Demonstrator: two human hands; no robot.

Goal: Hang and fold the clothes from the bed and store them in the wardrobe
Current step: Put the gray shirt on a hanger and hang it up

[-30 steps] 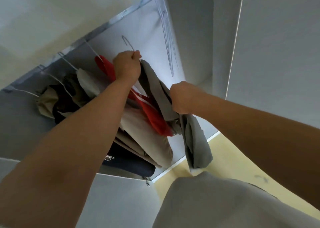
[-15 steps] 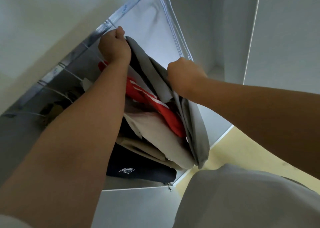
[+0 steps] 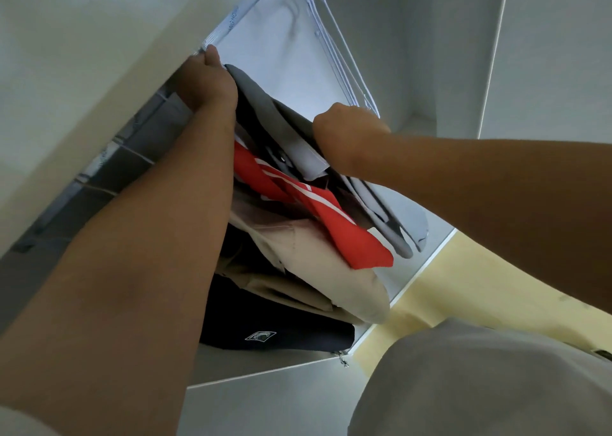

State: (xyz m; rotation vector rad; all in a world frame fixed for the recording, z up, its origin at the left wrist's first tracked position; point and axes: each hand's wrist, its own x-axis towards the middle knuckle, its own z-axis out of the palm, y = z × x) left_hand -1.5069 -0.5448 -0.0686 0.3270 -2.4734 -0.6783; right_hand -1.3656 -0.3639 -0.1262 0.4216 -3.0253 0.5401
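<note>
In the head view, the left hand (image 3: 207, 81) is reaching up to the metal rail (image 3: 238, 18) at the top of the wardrobe (image 3: 281, 44). Its fingers are curling tight around the top of the grey garment (image 3: 261, 104), with the thumb pointing up against the rail. Whatever hook is inside that fist is hidden. The right hand (image 3: 347, 134) is showing only its back. It is clenching the same grey garment lower down, but the fingers themselves are out of sight behind the knuckles. The grey garment is hanging inside the wardrobe, at the front of a packed row. Just behind it a red garment (image 3: 347, 233) with white stripes is showing. Next come a beige garment (image 3: 331, 276) and a dark garment (image 3: 281, 333) with a small badge too small to read. The left forearm is covering much of the row. Thin white hangers (image 3: 334, 38) are dangling beside the right hand. The person's grey top (image 3: 480, 386) is filling the lower right corner above a yellow floor (image 3: 463, 286).
</note>
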